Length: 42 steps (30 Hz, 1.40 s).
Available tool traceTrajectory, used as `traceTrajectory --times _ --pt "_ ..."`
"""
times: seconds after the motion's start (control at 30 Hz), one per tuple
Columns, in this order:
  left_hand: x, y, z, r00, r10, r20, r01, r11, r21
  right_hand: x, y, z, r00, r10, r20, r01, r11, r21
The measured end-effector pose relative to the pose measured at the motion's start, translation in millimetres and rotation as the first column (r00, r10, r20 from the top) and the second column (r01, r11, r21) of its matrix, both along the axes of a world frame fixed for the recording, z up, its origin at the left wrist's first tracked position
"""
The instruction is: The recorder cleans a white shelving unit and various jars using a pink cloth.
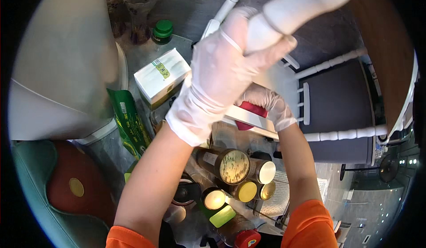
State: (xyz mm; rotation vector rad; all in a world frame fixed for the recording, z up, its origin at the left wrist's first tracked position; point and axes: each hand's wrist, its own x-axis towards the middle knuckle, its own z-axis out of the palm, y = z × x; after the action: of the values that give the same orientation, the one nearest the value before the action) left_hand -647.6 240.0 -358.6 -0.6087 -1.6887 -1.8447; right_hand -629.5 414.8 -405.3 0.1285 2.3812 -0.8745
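A thin translucent glove covers my left hand (223, 68), whose fingers are wrapped around a thick white turned post (299, 8) of a white rack. Lower and to the right, my right hand (269, 103), gloved too, holds a red cloth (253, 109) against a flat white rail (249, 118) of the same rack. Part of the cloth hangs below the rail. Some of the right hand's fingers are hidden behind the left hand.
Left of my hands are a white box (163, 74), a green packet (129, 121) and a green-lidded jar (163, 31). Several lidded jars (234, 166) stand below, between my forearms. A red-capped container (248, 238) is near the bottom edge. A teal-edged chair (33, 181) is at lower left.
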Motion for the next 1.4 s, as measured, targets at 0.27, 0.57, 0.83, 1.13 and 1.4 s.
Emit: traceTrajectory --times 0.27,0.57,0.83,1.13,1.4 --pt "6 4 6 0.985 -0.129 0.112 0.111 0.982 0.156 76 67 19 0.899 -0.277 -0.339 0.376 0.885 0.274" --pt "12 11 15 0.953 -0.267 0.145 0.225 0.941 0.255 102 -100 -77 0.525 0.640 -0.562 -0.026 0.672 0.740" --pt "7 1 8 0.949 -0.294 0.111 0.264 0.937 0.228 78 -133 -92 0.834 0.050 -0.550 0.288 0.811 0.510" --pt "4 -4 8 0.953 -0.283 0.104 0.258 0.944 0.204 90 -78 -57 0.812 0.429 -0.396 -0.247 0.867 0.433" --pt "4 -1 9 0.946 -0.300 0.119 0.270 0.938 0.218 136 -3 -72 0.809 0.150 -0.568 -0.223 0.973 -0.061"
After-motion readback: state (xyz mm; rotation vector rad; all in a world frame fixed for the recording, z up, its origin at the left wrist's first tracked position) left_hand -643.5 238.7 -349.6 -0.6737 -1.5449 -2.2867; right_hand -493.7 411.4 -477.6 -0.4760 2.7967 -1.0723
